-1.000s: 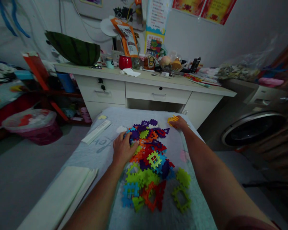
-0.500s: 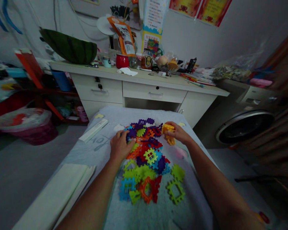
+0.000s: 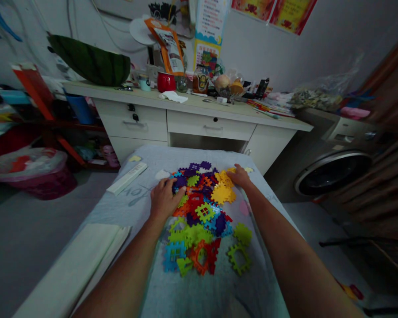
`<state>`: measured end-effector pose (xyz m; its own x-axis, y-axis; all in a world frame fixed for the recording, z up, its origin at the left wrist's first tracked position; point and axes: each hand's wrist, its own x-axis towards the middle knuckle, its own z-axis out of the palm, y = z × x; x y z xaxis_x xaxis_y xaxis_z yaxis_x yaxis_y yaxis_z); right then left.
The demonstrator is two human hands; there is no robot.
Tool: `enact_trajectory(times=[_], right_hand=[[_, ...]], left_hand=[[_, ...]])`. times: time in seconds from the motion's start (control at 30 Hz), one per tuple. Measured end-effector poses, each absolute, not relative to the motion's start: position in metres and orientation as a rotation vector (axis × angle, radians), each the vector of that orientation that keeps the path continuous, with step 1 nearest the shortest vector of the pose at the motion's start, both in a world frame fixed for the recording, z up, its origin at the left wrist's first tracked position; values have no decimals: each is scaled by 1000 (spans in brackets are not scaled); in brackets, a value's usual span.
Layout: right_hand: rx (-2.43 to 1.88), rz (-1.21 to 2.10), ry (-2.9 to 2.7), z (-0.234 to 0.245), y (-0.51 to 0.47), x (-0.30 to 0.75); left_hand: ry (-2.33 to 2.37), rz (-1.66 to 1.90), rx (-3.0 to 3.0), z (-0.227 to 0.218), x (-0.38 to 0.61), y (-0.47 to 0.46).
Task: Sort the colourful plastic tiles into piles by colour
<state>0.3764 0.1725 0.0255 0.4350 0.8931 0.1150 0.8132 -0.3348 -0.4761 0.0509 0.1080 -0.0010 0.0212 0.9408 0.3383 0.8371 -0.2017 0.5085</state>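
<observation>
A heap of flat plastic interlocking tiles (image 3: pixel 202 216) in purple, green, orange, red and blue lies on a pale cloth-covered table (image 3: pixel 126 207). My left hand (image 3: pixel 163 199) rests palm down on the heap's left edge, fingers curled over purple and green pieces. My right hand (image 3: pixel 240 176) lies at the heap's far right, fingertips against the yellow tiles (image 3: pixel 223 191) that sit on top of the pile. A green frame tile (image 3: pixel 239 258) lies apart at the near right.
A white flat box (image 3: pixel 127 178) lies at the table's far left, folded pale cloth (image 3: pixel 69 269) at the near left. Beyond stands a cluttered white desk (image 3: pixel 192 119) with a half watermelon (image 3: pixel 89 64). A washing machine (image 3: pixel 334 176) is right, a red bin (image 3: pixel 29 170) left.
My right hand picked up yellow tiles from the table's far right, carried them left and set them on top of the heap. My left hand stayed on the heap's left edge.
</observation>
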Motion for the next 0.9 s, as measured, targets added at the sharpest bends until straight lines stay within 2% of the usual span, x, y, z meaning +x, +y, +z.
enact_trajectory(times=[0.1,0.2,0.33,0.43,0.63,0.9], right_hand=[[-2211,264,-1511,19,170,373],[-1982,380,-1609,19,162,368],[-1614,747,-1535,25,147,350],[-1498,963,-1485,35,132,329],[-1309,1015,-1625,60,107,285],[-1012,1032,-1901,74,80,224]], left_hand=[[1866,930,2111,-1,51,108],[1864,921,2118,-1,51,107],[1866,913,2122,-1,51,107],[1857,925,2115,-1,52,107],[1790,996,2042,-2,51,111],[1369,1416,1602,-2,38,118]])
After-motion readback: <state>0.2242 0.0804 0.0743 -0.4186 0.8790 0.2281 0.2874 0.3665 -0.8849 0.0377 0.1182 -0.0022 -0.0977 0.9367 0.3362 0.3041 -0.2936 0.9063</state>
